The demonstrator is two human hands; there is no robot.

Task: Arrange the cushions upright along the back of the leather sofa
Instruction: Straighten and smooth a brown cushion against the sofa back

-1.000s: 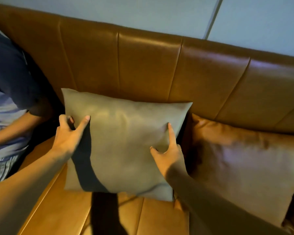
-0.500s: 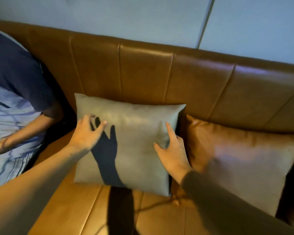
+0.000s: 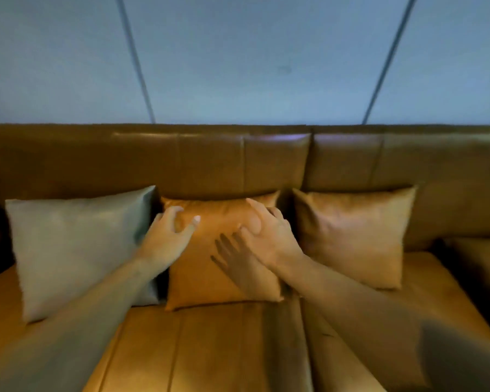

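Both grips open: left hand (image 3: 167,239) and right hand (image 3: 269,236) are being pressed flat on the tan middle cushion (image 3: 224,275), directly beneath, upright against the sofa back (image 3: 210,162). Grey cushion (image 3: 77,250) is being left just outboard of the left hand, nearer it.

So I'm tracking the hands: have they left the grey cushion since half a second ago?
Yes. Both hands, left and right, shifted right from the grey cushion onto the middle brown cushion.
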